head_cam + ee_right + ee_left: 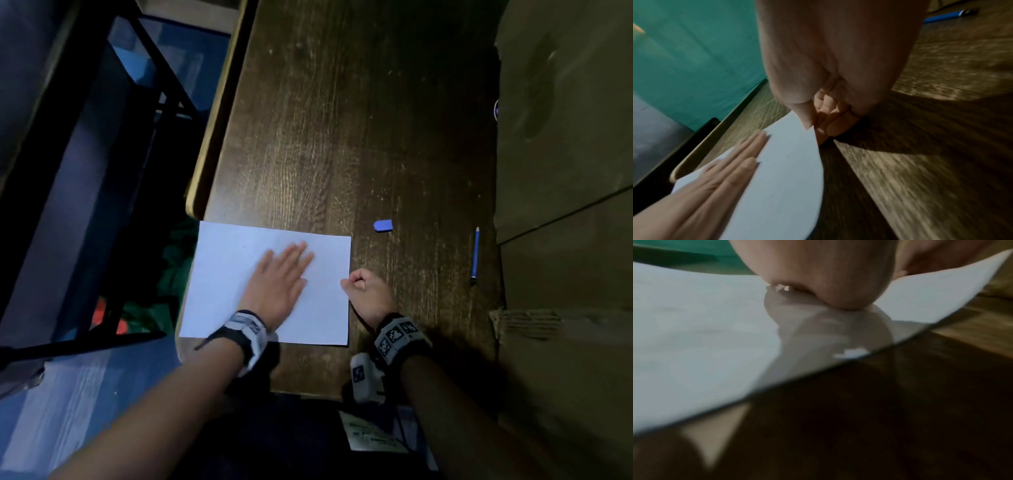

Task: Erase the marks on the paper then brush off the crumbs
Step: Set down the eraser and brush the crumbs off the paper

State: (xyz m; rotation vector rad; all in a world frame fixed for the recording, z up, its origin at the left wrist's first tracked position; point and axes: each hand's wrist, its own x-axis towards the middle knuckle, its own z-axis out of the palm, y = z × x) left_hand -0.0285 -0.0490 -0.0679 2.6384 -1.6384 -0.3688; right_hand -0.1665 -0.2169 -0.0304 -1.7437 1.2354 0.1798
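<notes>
A white paper sheet point(219, 274) lies at the near left corner of the dark wooden table point(342, 120); no marks show clearly on it. My left hand point(281, 274) lies flat on its middle, fingers straight and together, pressing it down. My right hand point(359, 287) is curled at the sheet's right edge. In the right wrist view its thumb point(803, 116) sits on top of the paper point(789, 170) edge and the curled fingers pinch it. A small blue eraser point(383, 225) lies loose beyond the sheet's far right corner. A blue pencil point(475, 255) lies further right.
A large cardboard box point(565, 137) fills the table's right side, close to the pencil. The table's left edge point(219, 120) drops to a dark chair frame point(161, 75) and blue floor. A printed slip point(373, 435) lies below the near edge.
</notes>
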